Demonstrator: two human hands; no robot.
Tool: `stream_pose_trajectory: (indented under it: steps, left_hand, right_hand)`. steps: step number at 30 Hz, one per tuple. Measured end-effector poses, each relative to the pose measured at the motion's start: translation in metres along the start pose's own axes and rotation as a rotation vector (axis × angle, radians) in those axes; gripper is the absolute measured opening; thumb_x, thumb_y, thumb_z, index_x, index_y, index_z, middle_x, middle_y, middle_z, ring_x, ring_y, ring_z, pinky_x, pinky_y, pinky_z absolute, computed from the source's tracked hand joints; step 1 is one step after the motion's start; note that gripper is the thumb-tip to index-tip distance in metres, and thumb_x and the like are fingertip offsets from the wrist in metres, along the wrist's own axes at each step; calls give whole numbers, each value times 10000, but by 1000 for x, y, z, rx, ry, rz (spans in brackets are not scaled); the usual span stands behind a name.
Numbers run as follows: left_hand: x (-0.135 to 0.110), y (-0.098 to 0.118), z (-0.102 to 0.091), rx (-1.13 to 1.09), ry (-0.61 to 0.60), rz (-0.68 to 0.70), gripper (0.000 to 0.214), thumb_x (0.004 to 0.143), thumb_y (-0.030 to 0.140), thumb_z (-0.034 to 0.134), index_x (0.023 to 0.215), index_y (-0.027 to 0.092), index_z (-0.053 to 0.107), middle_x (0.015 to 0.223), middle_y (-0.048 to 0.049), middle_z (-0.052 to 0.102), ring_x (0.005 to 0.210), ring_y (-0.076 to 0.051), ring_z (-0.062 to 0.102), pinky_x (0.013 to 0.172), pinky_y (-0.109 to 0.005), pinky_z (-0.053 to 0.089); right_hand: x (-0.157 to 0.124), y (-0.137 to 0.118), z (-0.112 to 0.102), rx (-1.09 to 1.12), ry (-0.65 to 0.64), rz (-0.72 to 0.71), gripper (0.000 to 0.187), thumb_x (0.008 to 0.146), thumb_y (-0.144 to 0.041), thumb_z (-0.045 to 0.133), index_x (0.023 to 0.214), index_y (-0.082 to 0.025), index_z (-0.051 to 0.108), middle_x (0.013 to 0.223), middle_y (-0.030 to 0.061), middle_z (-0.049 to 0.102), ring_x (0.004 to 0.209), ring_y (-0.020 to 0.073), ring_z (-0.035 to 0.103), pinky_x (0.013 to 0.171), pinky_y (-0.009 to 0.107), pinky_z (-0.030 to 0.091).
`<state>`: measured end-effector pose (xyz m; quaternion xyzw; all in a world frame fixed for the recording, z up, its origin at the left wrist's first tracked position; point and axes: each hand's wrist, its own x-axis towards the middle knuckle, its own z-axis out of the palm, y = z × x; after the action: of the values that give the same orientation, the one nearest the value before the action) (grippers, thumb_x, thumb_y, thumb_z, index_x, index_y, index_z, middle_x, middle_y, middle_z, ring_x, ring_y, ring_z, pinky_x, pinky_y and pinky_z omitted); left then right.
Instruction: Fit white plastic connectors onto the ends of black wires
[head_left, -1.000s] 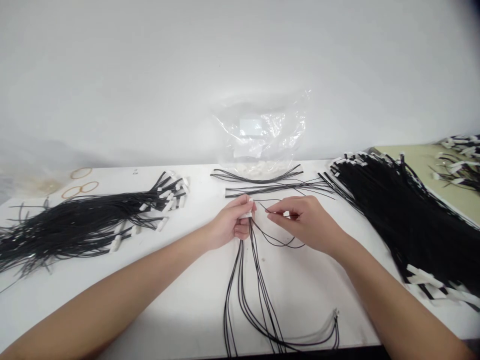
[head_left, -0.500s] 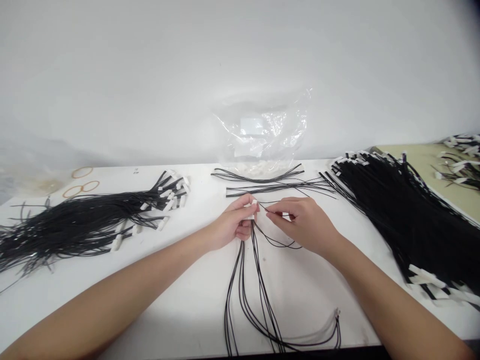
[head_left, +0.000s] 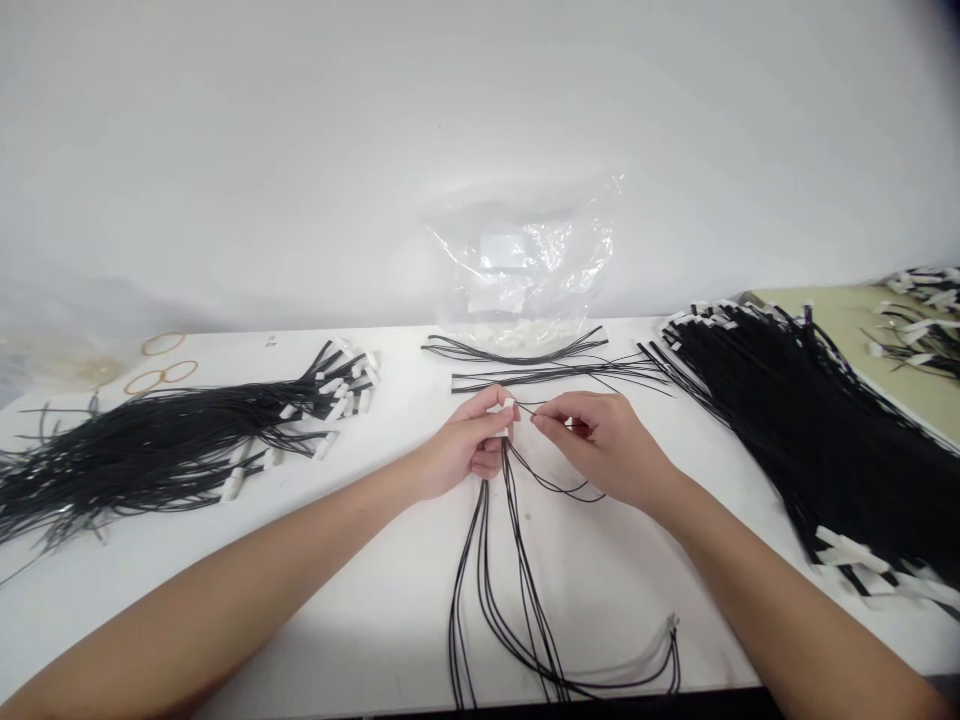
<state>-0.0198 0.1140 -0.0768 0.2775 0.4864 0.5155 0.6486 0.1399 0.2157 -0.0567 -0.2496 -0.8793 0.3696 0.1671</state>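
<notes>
Between the thumb and fingers of my left hand (head_left: 474, 438) sits a small white connector (head_left: 508, 406), partly covered by them. Several black wires (head_left: 516, 520) hang from this hand down to the table's front edge and curve right. My right hand (head_left: 600, 435) is closed in a pinch on a thin black wire (head_left: 525, 408), just right of the connector. Whether that wire's tip is inside the connector cannot be made out. Another looped wire (head_left: 555, 488) runs beneath the right hand.
Loose black wires (head_left: 517, 352) lie behind my hands, before a clear plastic bag (head_left: 540, 260). Connector-ended wire bundles lie at left (head_left: 187, 430) and right (head_left: 825, 430). Rubber bands (head_left: 163, 344) rest at back left. A yellowish board (head_left: 862, 315) holds more wires at far right.
Both hands stay almost in place. The right fingers have drawn slightly closer together around the wire, and the gap between them has narrowed.
</notes>
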Motion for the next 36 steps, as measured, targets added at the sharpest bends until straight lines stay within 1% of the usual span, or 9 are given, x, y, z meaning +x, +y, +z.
stream_pose_trajectory:
  steps: [4, 7, 10, 16, 22, 28, 33, 36]
  left_hand:
    - [0, -1, 0, 1, -4, 13, 226, 815, 399, 556, 851, 227, 414, 601, 67, 336, 419, -13, 195, 422, -159, 147]
    - [-1, -3, 0, 24, 8, 40, 216, 817, 399, 555, 859, 229, 428, 607, 67, 347, 422, -12, 205, 425, -157, 162]
    - [-2, -4, 2, 62, 30, 78, 211, 819, 402, 553, 854, 227, 441, 614, 66, 365, 421, -9, 207, 425, -157, 176]
    - [-3, -4, 4, 73, 47, 125, 203, 813, 388, 565, 846, 223, 450, 616, 64, 380, 424, -15, 211, 414, -158, 180]
    - [-4, -5, 5, 88, 66, 150, 204, 802, 378, 583, 828, 216, 460, 563, 73, 319, 423, -23, 200, 402, -151, 182]
    - [-3, -8, 3, 102, 61, 175, 190, 793, 354, 598, 807, 209, 477, 546, 74, 318, 417, -21, 214, 390, -145, 194]
    - [-1, -10, 1, 110, 39, 198, 185, 791, 355, 602, 817, 205, 496, 535, 79, 305, 403, -19, 217, 380, -148, 182]
    - [-1, -11, 0, 120, 30, 215, 193, 787, 354, 608, 817, 196, 501, 534, 80, 308, 397, -16, 230, 379, -150, 183]
  right_hand:
    - [-1, -3, -1, 145, -42, 79, 254, 846, -385, 469, 714, -218, 608, 600, -36, 487, 524, 60, 341, 478, 203, 289]
    - [0, -4, -1, 262, -70, 163, 268, 833, -409, 481, 701, -203, 591, 592, -34, 433, 510, 55, 325, 456, 196, 278]
    - [1, -4, 0, 332, -83, 228, 254, 821, -417, 492, 734, -203, 598, 601, -32, 422, 503, 54, 357, 447, 191, 292]
    - [0, -7, 2, 455, -89, 271, 248, 806, -406, 512, 729, -185, 593, 584, -38, 420, 484, 41, 372, 444, 174, 309]
    - [-1, -11, 0, 531, -83, 345, 227, 791, -368, 532, 701, -173, 606, 542, -41, 425, 470, 34, 361, 441, 171, 288]
    - [-2, -12, 0, 594, -103, 363, 222, 773, -386, 556, 719, -181, 620, 527, -48, 385, 482, 39, 333, 455, 182, 284]
    - [-3, -11, 1, 569, -82, 357, 239, 768, -407, 559, 719, -184, 626, 538, -43, 382, 494, 44, 342, 454, 179, 295]
    - [-4, -10, 2, 555, -79, 343, 232, 769, -401, 554, 729, -184, 626, 545, -39, 395, 490, 45, 331, 436, 176, 270]
